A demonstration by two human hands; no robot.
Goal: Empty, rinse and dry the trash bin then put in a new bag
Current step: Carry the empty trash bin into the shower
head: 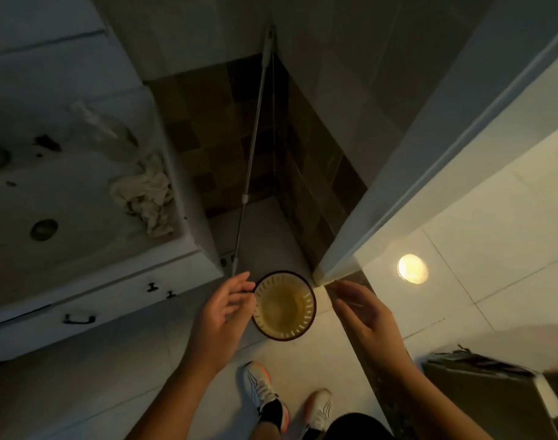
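Sink counter (90,274), pale, with drawer handles, up and off to the far side of the left hand; a crumpled cloth (144,195) lies on it by the basin, well apart from both hands. Door frame (414,173), pale, rising just beyond the right hand's fingertips. Mop handle (255,147), thin and metal, leaning into the tiled corner, its lower end just above the left hand. Trash bin (284,305), small, round, slotted sides, standing upright on the floor tiles between the two hands; its inside shows bare, with no rubbish and no bag visible. Whether it is wet or dry cannot be told in this dim light. Left hand (222,308): fingers loosely spread, tips at the bin's rim, gripping nothing. Right hand (361,308): fingers extended and relaxed, just beside the bin, apart from it, holding nothing. Two shoes (287,395) below the hands. Judged status: emptying appears done; rinse and dry uncertain; new bag still to fit.
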